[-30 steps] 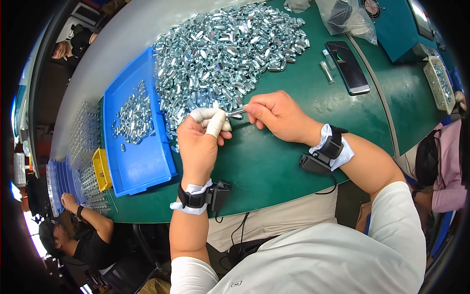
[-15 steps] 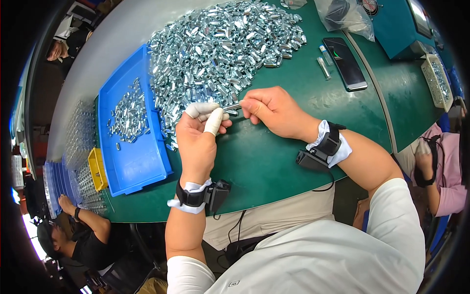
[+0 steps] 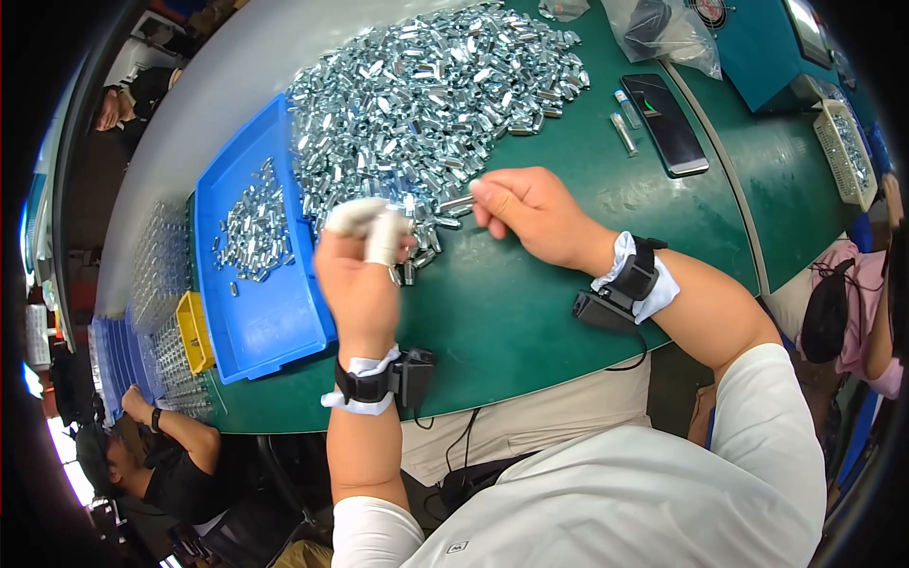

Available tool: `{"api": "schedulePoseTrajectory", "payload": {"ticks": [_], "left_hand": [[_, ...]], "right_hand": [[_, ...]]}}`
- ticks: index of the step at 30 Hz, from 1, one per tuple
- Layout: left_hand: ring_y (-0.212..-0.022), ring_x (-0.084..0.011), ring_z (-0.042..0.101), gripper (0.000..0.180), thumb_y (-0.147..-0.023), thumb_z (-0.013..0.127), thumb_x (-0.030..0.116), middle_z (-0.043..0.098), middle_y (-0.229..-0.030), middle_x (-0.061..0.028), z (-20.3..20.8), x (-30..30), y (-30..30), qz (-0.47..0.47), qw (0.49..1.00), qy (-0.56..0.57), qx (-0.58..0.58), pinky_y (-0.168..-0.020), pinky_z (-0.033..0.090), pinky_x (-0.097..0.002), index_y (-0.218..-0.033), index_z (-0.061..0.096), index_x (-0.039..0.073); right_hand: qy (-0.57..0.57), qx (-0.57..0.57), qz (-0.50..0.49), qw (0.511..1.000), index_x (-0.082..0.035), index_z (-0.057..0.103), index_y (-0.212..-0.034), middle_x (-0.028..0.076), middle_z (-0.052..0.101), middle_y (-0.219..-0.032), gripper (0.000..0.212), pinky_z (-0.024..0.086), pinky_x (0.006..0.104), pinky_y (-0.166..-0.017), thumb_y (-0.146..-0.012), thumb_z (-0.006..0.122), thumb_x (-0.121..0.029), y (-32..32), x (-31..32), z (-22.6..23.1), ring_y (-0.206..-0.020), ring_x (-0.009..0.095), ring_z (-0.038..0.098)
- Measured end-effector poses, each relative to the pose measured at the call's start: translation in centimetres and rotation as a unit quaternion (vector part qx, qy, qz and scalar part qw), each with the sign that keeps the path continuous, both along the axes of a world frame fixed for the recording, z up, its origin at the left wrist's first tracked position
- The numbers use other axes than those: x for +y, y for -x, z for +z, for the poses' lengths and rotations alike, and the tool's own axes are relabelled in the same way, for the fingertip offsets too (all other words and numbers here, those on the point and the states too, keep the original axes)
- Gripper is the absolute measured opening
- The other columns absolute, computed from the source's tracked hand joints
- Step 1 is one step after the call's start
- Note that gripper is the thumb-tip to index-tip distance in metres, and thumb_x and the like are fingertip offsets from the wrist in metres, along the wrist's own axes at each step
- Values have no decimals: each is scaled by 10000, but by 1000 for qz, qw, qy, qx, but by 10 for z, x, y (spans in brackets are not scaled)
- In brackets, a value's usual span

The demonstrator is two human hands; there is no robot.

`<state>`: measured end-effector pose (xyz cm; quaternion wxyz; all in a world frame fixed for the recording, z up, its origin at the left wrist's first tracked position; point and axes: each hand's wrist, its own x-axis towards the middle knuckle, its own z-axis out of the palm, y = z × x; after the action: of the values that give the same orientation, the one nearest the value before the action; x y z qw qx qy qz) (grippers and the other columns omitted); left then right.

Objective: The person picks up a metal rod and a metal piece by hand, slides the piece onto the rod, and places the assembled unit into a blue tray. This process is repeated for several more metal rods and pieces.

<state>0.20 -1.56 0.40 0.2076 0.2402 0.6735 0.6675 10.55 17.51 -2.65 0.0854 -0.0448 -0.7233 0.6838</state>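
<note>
A slim metal rod [image 3: 456, 203] sticks out leftward from the pinched thumb and fingers of my right hand [image 3: 540, 213], over the near edge of a big heap of shiny long hex nuts [image 3: 436, 95]. My left hand [image 3: 360, 275], with white coverings on thumb and forefinger, is smeared by motion beside the right wall of the blue tray [image 3: 275, 331]. Whether anything sits between its fingertips I cannot make out. A smaller group of the same nuts [image 3: 254, 232] lies in that tray. Several loose nuts [image 3: 409, 273] lie on the green table just right of my left hand.
A yellow bin [image 3: 194, 331] stands left of the tray. To the right lie a phone [image 3: 666, 123], two small tubes [image 3: 625, 134] and a plastic bag [image 3: 663, 38]. Farther right are a teal machine [image 3: 767, 57] and a white basket [image 3: 846, 156]. Other people sit at both sides.
My left hand has moved left, away from the rod's tip and toward the blue tray. My right hand stays nearly in place, and more of the rod now shows.
</note>
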Motion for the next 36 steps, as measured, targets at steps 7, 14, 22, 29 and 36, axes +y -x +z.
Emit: {"api": "schedulePoseTrajectory", "payload": {"ticks": [7,14,22,29,36], "left_hand": [[-686,-91,581,232,-918,690,107,649,-837,-33,11,-11,27,350,920,-107,141,-616,466,-229,-1132,641,31],[-702,-194,626,258,-831,742,65,655,-834,-103,-12,-3,29,58,873,259,410,-619,491,-291,-1080,681,33],[-779,-272,667,204,-839,703,16,674,-879,-146,-2,-2,8,-1,985,111,134,-679,526,-328,-1041,683,38],[-770,-183,684,200,-855,681,-22,702,-898,-96,5,-1,3,-79,942,114,305,-682,532,-293,-1049,694,24],[-749,-226,690,191,-857,684,7,712,-866,-122,8,-3,1,-88,949,127,274,-687,533,-311,-1046,706,21]], "right_hand": [[17,-4,-4,1000,-43,595,-779,-35,535,-642,407,391,220,-583,-1046,470,-323,2,-2,2,-618,39,484],[11,-14,5,1000,-41,591,-773,-31,530,-643,396,390,224,-582,-1042,478,-309,5,-5,3,-620,42,484],[-16,-11,-26,999,-31,602,-743,-12,553,-619,387,386,244,-544,-1025,490,-271,-1,-7,6,-579,59,494],[-77,-29,3,997,-23,590,-735,2,552,-616,365,387,250,-540,-1020,489,-227,-1,-6,9,-572,70,505],[-105,-3,-9,994,-15,594,-725,12,560,-595,345,388,257,-518,-1007,507,-195,1,-8,10,-546,78,511]]}}
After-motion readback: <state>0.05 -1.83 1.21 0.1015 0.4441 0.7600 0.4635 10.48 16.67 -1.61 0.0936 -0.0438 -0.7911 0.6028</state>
